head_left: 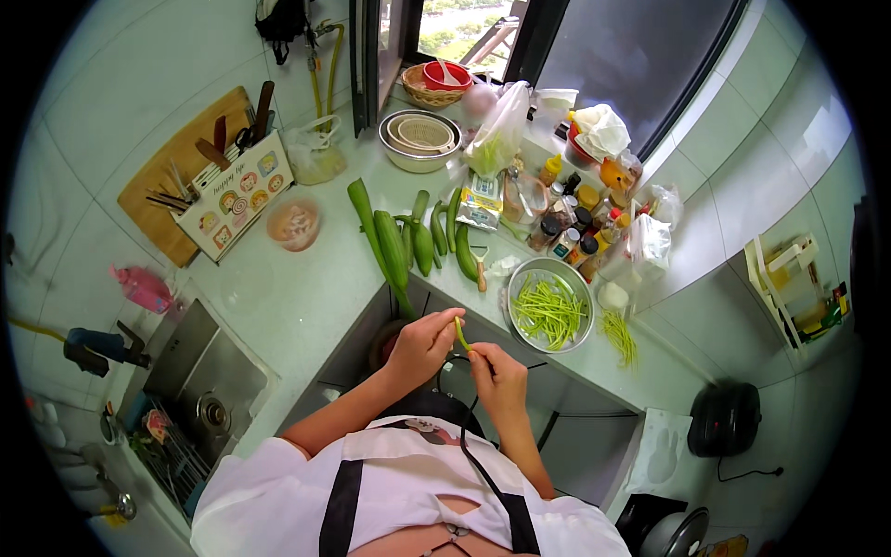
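Left hand [424,347]: thumb and fingers are closing on the upper end of a slender green stem [462,337]. Right hand [499,374]: thumb and fingers are gripping the lower end of the same stem, which is bending slightly between the two hands, in front of the counter edge and above the floor. Metal bowl [511,290]: standing on the pale counter [264,283], to the right of the hands, and holding many cut green pieces [549,316]. Loose bunch of green stems [620,340]: lying on the counter just right of the bowl. Long green vegetables [392,246]: lying beyond the hands in a loose row. Peeler [481,271]: resting between that row and the bowl, its wooden handle pointing toward the person. Seasoning jars and bottles [568,239]: crowding together behind the bowl. Sink [239,374]: occupying the left side.
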`<state>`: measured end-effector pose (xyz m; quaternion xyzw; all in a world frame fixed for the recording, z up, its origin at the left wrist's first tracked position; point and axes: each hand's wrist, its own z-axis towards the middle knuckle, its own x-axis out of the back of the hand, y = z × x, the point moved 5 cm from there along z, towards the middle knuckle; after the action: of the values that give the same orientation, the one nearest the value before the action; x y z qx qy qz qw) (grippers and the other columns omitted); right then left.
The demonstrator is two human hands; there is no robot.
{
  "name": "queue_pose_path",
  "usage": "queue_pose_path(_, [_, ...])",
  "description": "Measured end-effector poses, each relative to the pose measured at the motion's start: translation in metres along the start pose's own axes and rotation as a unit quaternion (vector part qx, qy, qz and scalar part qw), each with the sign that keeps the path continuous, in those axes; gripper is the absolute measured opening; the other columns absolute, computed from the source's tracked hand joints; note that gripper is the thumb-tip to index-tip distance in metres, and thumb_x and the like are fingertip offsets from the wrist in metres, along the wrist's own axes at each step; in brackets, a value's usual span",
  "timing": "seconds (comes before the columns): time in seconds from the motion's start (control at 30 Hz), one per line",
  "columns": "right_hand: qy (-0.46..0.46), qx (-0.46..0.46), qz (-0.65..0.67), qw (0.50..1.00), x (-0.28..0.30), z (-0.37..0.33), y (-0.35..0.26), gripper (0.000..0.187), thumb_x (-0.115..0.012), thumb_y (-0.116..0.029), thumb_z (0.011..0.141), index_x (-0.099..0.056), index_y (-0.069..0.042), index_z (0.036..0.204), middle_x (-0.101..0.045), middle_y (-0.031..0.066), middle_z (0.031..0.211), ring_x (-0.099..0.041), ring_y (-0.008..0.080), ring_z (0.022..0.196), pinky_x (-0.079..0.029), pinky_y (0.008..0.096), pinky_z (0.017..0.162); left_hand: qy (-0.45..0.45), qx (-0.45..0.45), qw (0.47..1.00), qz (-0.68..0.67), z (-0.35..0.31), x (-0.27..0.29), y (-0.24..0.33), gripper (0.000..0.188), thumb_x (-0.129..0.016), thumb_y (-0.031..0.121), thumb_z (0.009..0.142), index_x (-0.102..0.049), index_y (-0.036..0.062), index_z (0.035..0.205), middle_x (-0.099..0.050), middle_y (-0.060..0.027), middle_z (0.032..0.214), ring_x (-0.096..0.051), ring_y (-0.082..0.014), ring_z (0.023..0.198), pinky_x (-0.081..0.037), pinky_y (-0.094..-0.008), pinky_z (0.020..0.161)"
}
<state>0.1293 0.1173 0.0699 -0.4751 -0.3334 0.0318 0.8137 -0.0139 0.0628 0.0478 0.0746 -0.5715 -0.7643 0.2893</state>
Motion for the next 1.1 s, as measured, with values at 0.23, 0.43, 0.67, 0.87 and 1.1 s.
queue_pose_path(0.23, [-0.005,0.026,-0.040,0.999,0.007,0.004,0.000,0.007,-0.064,-0.011,0.084,-0.065,-0.005,0.087,-0.066,0.0119,0.080,-0.064,0.0289,0.068,-0.050,0.0341,0.060,-0.009,0.039,0.998,-0.044,-0.001,-0.001,0.004,0.024,-0.058,0.016,0.090,-0.062,-0.0002,0.108,-0.068,-0.0107,0.089,-0.063,-0.0144,0.073,-0.049,-0.0267,0.065])
queue_pose_path(0.43, [-0.017,0.064,-0.067,0.996,-0.002,0.001,0.006,0.008,-0.064,-0.013,0.084,-0.066,-0.006,0.087,-0.066,0.0106,0.081,-0.064,0.0291,0.069,-0.050,0.0344,0.060,-0.005,0.032,0.999,0.011,-0.010,0.004,-0.001,0.023,-0.063,0.018,0.088,-0.062,-0.0003,0.101,-0.059,-0.0110,0.073,-0.057,-0.0160,0.060,-0.044,-0.0297,0.056])
queue_pose_path(0.67, [-0.044,0.084,-0.048,0.994,-0.010,0.011,0.003,0.007,-0.064,-0.012,0.084,-0.066,-0.006,0.088,-0.066,0.0109,0.080,-0.064,0.0294,0.069,-0.050,0.0340,0.060,0.031,0.038,0.999,0.020,-0.011,0.012,-0.006,0.018,-0.064,0.016,0.087,-0.061,-0.0017,0.089,-0.059,-0.0096,0.068,-0.054,-0.0140,0.057,-0.042,-0.0280,0.053])
queue_pose_path(0.87, [-0.067,0.021,0.001,0.998,-0.016,0.017,0.009,0.008,-0.062,-0.012,0.087,-0.064,-0.007,0.094,-0.063,0.0107,0.070,-0.064,0.0245,0.059,-0.047,0.0308,0.054,0.019,0.082,0.995,-0.053,-0.014,0.021,-0.007,0.012,-0.063,0.009,0.088,-0.064,-0.0005,0.095,-0.065,-0.0043,0.080,-0.058,-0.0074,0.068,-0.047,-0.0227,0.061])
queue_pose_path(1.1, [-0.062,0.063,-0.033,0.996,-0.027,0.016,0.001,0.009,-0.061,-0.015,0.088,-0.063,-0.009,0.094,-0.063,0.0073,0.066,-0.065,0.0206,0.058,-0.048,0.0310,0.052,0.079,-0.038,0.976,0.202,-0.018,0.028,0.010,0.016,-0.061,0.005,0.086,-0.064,0.0031,0.101,-0.061,-0.0101,0.079,-0.061,-0.0234,0.067,-0.049,-0.0298,0.059])
